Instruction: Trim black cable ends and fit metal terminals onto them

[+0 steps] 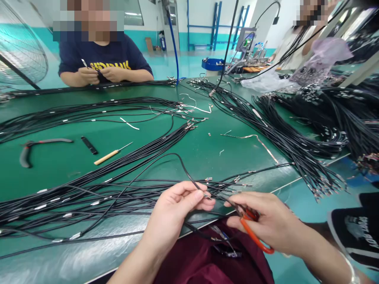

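Left hand [170, 213] in a tight pinch, thumb and fingertips together on a black cable [189, 173] just behind its small metal terminal [206, 195]. Right hand [271, 221] just to the right, fingers curled closed through the loops of orange-handled scissors [251, 236], the blades too hidden to tell whether shut on the cable or merely beside it. Both hands over the near edge of a green workbench [166, 146], with a maroon cloth [207, 260] below them, more terminal-tipped ends dangling against it.

Immediately left of the hands, a loose near bundle of black cables [74, 197], silver sleeves spaced along it. Farther right, a thick heap of black cables [302, 146], terminal ends fanned toward the near right, to all appearances a large share of the batch finished, though with no count possible. Toward the far left, another spread of cables [89, 106], its ends gathered near scattered white offcuts [128, 123]. On the bare bench at left, red-and-black pliers [35, 148] and a wooden-handled awl [106, 157], both untouched. Across the bench, a co-worker's hands [97, 75] at a cable end of their own.
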A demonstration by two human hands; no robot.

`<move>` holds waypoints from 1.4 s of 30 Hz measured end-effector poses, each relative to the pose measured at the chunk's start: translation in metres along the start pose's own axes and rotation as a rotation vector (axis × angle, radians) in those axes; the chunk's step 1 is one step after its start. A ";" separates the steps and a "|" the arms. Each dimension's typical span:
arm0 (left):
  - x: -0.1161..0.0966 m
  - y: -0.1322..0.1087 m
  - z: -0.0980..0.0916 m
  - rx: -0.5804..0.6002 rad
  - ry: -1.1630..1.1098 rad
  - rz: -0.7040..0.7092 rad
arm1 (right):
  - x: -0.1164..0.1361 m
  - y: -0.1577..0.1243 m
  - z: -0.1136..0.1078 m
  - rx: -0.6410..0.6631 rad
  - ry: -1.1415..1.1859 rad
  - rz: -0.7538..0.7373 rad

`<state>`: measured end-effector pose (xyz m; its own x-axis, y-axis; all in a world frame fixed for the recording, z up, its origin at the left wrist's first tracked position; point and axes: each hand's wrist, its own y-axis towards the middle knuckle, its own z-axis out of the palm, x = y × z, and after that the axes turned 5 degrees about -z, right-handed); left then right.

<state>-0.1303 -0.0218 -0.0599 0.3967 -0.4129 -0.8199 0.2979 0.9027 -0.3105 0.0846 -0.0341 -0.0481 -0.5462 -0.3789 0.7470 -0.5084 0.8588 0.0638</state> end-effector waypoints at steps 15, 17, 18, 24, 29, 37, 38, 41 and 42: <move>0.001 -0.012 -0.011 0.074 0.135 0.032 | 0.011 0.011 0.011 0.066 -0.152 -0.181; 0.000 -0.013 -0.011 0.080 0.139 0.024 | 0.010 0.010 0.012 0.079 -0.148 -0.159; -0.001 -0.013 -0.011 0.083 0.140 0.018 | 0.010 0.010 0.012 0.084 -0.144 -0.151; -0.003 -0.016 -0.011 0.101 0.137 0.021 | 0.010 0.010 0.015 0.117 -0.076 -0.141; -0.002 -0.017 -0.012 0.089 0.150 0.031 | 0.010 0.010 0.016 0.103 -0.119 -0.147; 0.000 -0.017 -0.010 0.047 0.165 0.012 | 0.010 0.007 0.016 0.089 -0.193 -0.169; 0.000 -0.017 -0.009 0.043 0.161 0.012 | 0.010 0.007 0.016 0.084 -0.185 -0.170; 0.000 -0.017 -0.007 0.033 0.140 0.017 | 0.010 0.008 0.019 0.058 -0.147 -0.171; 0.000 -0.017 -0.006 0.030 0.130 0.021 | 0.011 0.008 0.020 0.049 -0.126 -0.163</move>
<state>-0.1407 -0.0370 -0.0578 0.2876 -0.3732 -0.8821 0.3175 0.9061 -0.2798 0.0615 -0.0377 -0.0527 -0.5310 -0.5543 0.6409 -0.6270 0.7658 0.1428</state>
